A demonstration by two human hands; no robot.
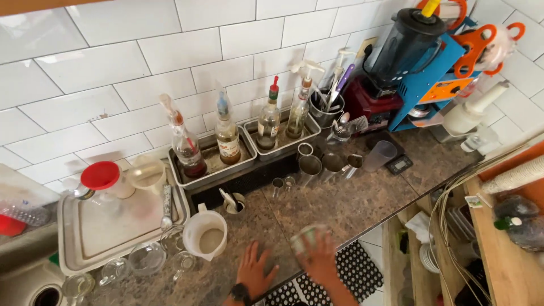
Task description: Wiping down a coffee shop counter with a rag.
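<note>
Nearest us, our right hand (pixel 320 262) wraps a blurred, pale green cup (pixel 306 237) at the granite counter's (pixel 351 204) front edge. Left of the cup, our left hand (pixel 254 272) lies flat and empty, probably bracing. Beyond it stands a white pitcher (pixel 205 233).

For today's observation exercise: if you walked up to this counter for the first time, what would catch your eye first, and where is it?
Most striking is the blender with its dark jar on a red base, at the back right beside a blue and orange machine. Along the tiled wall stand syrup bottles in metal trays. At the front edge, the left hand lies flat on the stone counter while the right hand grips a blurred cup.
</note>
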